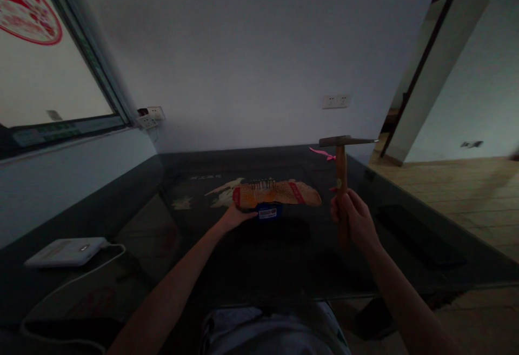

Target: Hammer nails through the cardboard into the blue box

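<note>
My right hand point(356, 221) is closed around the wooden handle of a hammer point(341, 167), held upright with its metal head above the table. My left hand point(235, 216) grips the left end of a light wooden board point(279, 194). The board lies across a blue block point(268, 213) on the dark glass table point(251, 258). Several nails point(263, 183) stand in a row along the board's top. The hammer head is raised to the right of the board and apart from it.
A white device point(67, 250) with a white cable point(81, 279) lies at the table's left. A pink ribbon point(323, 153) sits at the far edge. Wall sockets point(335, 101) are behind. A window is at left, a doorway and wooden floor at right.
</note>
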`<state>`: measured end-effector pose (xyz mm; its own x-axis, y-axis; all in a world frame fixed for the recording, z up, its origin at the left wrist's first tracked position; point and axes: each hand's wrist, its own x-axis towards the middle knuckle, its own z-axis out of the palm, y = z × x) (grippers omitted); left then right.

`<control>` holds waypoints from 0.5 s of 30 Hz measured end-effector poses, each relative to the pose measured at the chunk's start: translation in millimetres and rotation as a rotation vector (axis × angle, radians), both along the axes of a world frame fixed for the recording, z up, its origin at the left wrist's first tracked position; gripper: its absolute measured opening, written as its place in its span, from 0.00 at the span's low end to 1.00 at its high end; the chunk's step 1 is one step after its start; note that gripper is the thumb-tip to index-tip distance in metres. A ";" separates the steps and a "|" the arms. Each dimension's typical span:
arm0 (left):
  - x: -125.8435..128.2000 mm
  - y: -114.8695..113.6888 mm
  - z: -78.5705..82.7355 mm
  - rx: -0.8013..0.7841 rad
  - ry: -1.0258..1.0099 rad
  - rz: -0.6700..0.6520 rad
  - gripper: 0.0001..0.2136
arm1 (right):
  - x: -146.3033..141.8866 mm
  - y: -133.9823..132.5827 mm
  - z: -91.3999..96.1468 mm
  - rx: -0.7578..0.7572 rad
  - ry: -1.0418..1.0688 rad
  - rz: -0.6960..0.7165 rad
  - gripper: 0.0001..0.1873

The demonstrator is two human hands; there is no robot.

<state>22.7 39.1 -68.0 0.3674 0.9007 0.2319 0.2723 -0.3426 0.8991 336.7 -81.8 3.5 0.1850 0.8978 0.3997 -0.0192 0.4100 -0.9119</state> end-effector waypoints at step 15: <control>49.5 3.1 -2.5 0.099 0.049 0.102 0.31 | 88.9 -58.5 -1.2 -0.105 -0.508 -0.392 0.20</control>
<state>72.2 42.2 -70.5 0.2886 0.9073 0.3057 0.3527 -0.3976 0.8471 425.6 -140.3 2.3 0.3177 0.8414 0.4372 0.5580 0.2069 -0.8037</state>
